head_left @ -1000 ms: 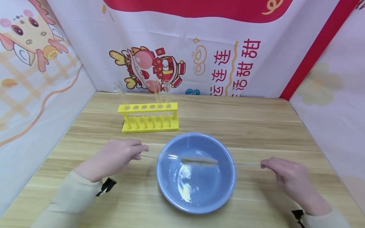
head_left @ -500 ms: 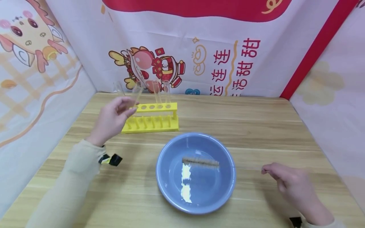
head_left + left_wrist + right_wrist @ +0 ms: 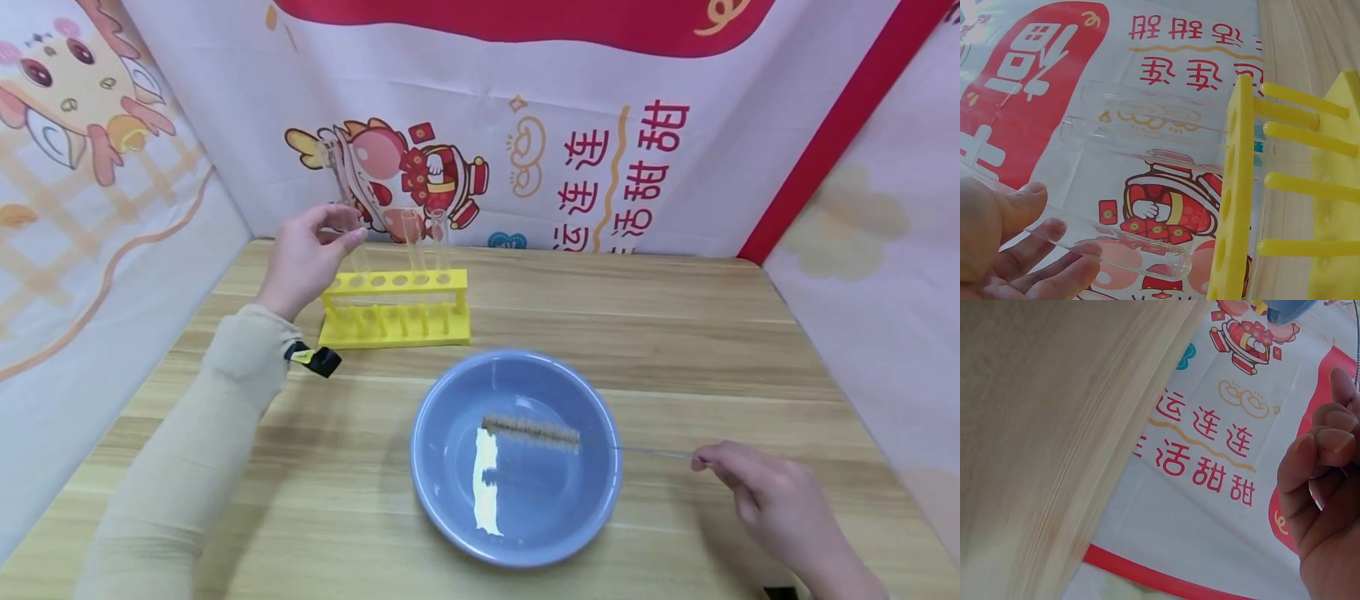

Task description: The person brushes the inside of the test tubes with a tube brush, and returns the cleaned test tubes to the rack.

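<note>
A blue basin [image 3: 588, 492] sits on the wood-grained surface [image 3: 675, 325] in front of the person, with a bright reflection in its left half. Beyond it and to its left stands a yellow rack [image 3: 397, 336], with a row of holes along the top plate and pegs below. Two slender tubes [image 3: 441, 242] rise from the end of the rack nearer the basin, both leaning slightly.

The left hand [image 3: 306, 260] is up and to the left of the basin, beside the far end of the rack. Its fingers pinch a clear test tube [image 3: 1132, 245], which is tilted; in the left wrist view the rounded end lies near the rack's top plate.

The right hand [image 3: 776, 500] is to the right of the basin, its fingers closed on the wire handle [image 3: 652, 452] of a brush. The wire crosses the basin's right rim, and the brown bristles [image 3: 531, 431] lie across the middle of the basin; whether they touch its floor cannot be told.

To the basin's left stretches a pale sleeve [image 3: 187, 450], with a black piece [image 3: 322, 361] at the wrist. Behind the basin hangs a white printed cloth [image 3: 510, 79] with red characters and a cartoon figure
</note>
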Demonstrator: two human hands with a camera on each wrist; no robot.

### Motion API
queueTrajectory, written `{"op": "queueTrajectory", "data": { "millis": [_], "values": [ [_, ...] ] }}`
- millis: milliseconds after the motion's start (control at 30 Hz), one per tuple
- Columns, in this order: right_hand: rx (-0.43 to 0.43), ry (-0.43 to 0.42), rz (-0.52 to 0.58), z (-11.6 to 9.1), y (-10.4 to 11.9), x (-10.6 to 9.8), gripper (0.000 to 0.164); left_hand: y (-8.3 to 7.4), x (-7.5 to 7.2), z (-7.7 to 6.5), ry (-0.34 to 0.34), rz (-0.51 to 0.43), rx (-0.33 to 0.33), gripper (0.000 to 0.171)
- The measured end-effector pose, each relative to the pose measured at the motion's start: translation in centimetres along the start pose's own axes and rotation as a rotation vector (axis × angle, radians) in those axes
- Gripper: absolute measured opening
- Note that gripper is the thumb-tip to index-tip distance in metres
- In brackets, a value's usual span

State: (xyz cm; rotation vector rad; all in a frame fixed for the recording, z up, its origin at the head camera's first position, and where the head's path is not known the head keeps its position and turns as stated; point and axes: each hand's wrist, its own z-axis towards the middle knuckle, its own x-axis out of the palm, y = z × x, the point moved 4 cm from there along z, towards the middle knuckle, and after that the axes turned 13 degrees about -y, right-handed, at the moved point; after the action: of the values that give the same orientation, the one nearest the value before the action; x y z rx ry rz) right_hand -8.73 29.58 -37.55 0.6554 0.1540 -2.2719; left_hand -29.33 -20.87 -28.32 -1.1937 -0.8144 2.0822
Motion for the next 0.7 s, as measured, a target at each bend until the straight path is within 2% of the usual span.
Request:
{"op": "queueTrajectory", "data": {
  "millis": [300,500,700],
  "values": [
    [-0.012,-0.002,0.006,-0.1,0.2,0.2,0.046,0.6,1.3,0.7,-0.012,-0.015,0.027,0.034],
    [-0.009,0.002,0.015,-0.2,0.3,0.3,0.045,0.8,2.1,0.5,0.001,-0.026,-0.007,0.034],
    [0.003,0.018,0.032,-0.1,0.4,0.3,0.046,1.5,2.7,0.1,0.024,-0.022,-0.07,0.035]
  ]
}}
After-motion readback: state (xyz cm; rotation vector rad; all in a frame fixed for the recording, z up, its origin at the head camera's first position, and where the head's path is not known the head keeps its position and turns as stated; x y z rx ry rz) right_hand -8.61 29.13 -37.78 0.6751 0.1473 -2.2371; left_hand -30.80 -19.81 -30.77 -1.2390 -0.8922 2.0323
